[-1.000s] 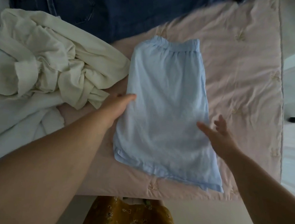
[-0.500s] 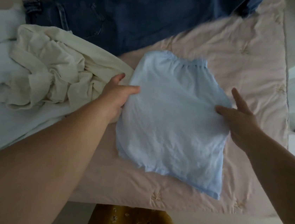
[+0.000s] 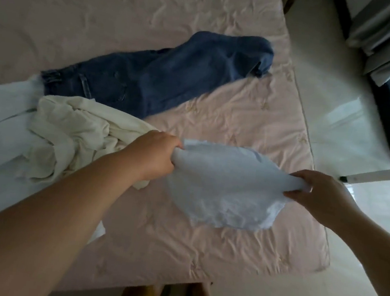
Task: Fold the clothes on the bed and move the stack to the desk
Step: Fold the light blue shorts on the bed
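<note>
We hold the blue shorts between our two hands, and that span is what the next fold turns on. The left hand has its fingers curled tight round one side edge, the cloth bunched into the grip; the right hand pinches the opposite side edge, thumb below and fingers over the top. The cloth stretches from one grip to the other, so its taut axis runs left to right between us, and the free part sags below and toward us from that line, its lower hem near or on the bed; we cannot tell whether it touches. Both hands are equally on the garment, neither nearer.

Both forearms reach forward from the near edge of the bed, wrists roughly level, knuckles up.

Beyond the left grip lies the cream shirt, crumpled, just beside that hand. Further off, past both grips, the jeans lie spread and unfolded. We judge the fold only half made, with the other clothes waiting.
</note>
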